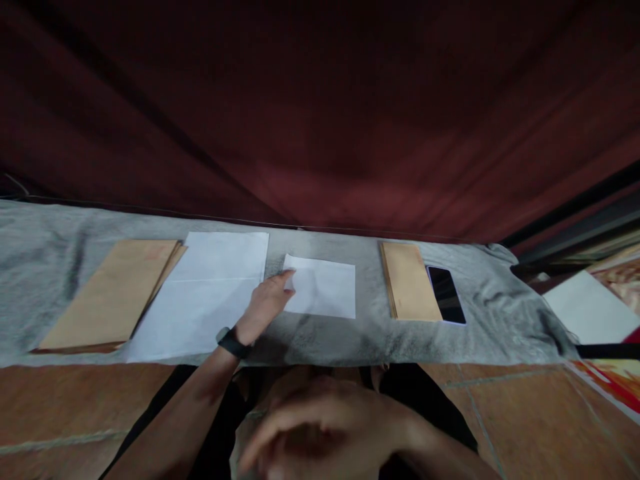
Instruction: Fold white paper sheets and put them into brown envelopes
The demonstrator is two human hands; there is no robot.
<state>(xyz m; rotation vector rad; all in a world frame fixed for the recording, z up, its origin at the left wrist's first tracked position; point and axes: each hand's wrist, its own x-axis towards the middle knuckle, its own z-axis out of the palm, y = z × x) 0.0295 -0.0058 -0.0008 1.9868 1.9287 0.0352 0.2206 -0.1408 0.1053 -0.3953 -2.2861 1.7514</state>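
My left hand, with a black watch on the wrist, reaches onto the grey cloth and pinches the left edge of a folded white paper. My right hand hovers low and close to the camera, blurred, its fingers bent and apart with nothing in them. To the left of the folded paper lies a larger white sheet. A stack of brown envelopes lies further left.
Another stack of brown envelopes lies right of the folded paper, with a black phone beside it. A dark red curtain hangs behind. Tiled floor is below. White paper lies at far right.
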